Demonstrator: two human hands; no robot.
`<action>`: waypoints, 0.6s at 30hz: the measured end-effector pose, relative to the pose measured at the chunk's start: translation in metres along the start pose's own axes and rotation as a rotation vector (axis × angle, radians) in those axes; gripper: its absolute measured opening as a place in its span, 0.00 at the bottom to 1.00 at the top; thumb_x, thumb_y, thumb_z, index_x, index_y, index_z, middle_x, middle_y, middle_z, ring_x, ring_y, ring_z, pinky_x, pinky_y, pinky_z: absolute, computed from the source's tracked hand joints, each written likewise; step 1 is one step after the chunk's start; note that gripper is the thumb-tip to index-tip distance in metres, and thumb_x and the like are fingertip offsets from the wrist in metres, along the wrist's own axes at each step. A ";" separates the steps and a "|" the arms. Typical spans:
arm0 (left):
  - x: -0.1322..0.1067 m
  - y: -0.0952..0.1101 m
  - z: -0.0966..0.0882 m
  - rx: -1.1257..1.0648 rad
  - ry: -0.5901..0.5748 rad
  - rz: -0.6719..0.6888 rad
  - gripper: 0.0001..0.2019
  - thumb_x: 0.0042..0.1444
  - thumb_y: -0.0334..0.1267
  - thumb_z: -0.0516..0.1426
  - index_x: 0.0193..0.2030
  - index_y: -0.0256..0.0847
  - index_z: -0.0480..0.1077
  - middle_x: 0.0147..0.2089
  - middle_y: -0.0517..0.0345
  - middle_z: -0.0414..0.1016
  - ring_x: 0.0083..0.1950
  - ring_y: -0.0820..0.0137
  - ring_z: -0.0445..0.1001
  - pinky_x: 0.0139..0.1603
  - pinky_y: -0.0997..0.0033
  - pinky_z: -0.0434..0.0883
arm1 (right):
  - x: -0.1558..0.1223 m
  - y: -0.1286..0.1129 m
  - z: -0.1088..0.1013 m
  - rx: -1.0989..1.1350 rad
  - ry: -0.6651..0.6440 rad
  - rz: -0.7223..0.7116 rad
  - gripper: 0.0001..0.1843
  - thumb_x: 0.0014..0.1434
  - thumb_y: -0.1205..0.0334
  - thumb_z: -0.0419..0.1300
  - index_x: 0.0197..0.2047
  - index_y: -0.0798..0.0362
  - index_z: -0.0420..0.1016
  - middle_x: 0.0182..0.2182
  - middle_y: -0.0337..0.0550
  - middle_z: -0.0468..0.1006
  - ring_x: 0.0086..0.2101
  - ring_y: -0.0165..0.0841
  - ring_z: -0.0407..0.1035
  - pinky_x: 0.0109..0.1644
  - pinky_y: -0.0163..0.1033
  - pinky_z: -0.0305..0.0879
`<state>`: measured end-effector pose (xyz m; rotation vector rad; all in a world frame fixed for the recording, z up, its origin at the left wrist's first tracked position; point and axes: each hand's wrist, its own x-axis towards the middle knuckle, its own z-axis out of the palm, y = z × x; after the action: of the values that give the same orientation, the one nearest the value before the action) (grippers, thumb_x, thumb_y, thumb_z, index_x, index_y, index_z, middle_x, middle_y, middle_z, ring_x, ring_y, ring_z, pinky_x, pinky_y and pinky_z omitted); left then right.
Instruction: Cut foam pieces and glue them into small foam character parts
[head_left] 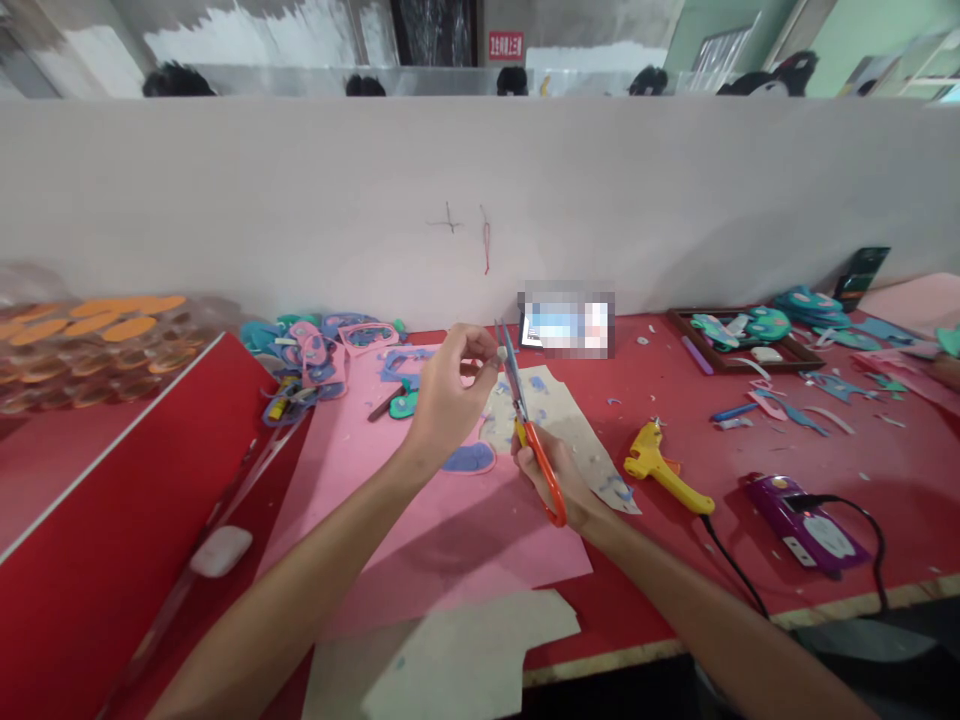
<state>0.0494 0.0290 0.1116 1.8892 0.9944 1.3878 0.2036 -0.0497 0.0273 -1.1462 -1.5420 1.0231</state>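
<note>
My right hand (551, 470) grips a pair of scissors (546, 478) by the orange handles, blades pointing up and away from me with the tips slightly apart. Beside the blades, my left hand (454, 385) pinches a small pale piece (502, 353), too small to name. Below the hands lies a pink sheet (397, 520), with a blue cut-out edged in pink (470, 458) on it. A beige sheet (559, 400) strewn with blue scraps lies under the scissors. Near my left wrist is a teal cut-out (405, 402) beside a dark stick.
A yellow glue gun (660, 468) and a purple power strip (806, 525) with cables lie at the right. Behind them is a brown tray (799, 362) with teal pieces. Pink and teal cut-outs (315, 350) are heaped at the left, by a red panel (150, 500). A lit phone (566, 326) leans on the white partition.
</note>
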 end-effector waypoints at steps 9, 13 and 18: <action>-0.001 0.001 0.003 -0.002 -0.003 -0.007 0.05 0.61 0.30 0.59 0.40 0.43 0.66 0.38 0.61 0.72 0.38 0.75 0.74 0.39 0.74 0.73 | 0.000 0.005 0.000 0.018 0.003 0.026 0.31 0.64 0.28 0.51 0.32 0.50 0.62 0.24 0.34 0.61 0.25 0.29 0.53 0.27 0.36 0.49; -0.001 0.000 0.003 -0.002 0.005 -0.009 0.05 0.61 0.31 0.59 0.41 0.42 0.66 0.39 0.60 0.72 0.39 0.74 0.74 0.39 0.74 0.73 | 0.000 0.001 -0.001 0.003 0.001 0.044 0.30 0.64 0.29 0.51 0.31 0.49 0.60 0.23 0.34 0.60 0.26 0.29 0.53 0.28 0.36 0.49; -0.001 -0.001 0.002 -0.009 0.003 -0.017 0.05 0.62 0.32 0.59 0.41 0.43 0.65 0.40 0.59 0.73 0.40 0.73 0.75 0.40 0.73 0.73 | 0.000 -0.003 -0.002 -0.021 0.013 0.054 0.29 0.64 0.30 0.53 0.31 0.49 0.61 0.23 0.34 0.61 0.26 0.29 0.53 0.28 0.36 0.50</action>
<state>0.0512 0.0283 0.1096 1.8684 1.0014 1.3843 0.2051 -0.0500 0.0308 -1.2129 -1.5219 1.0356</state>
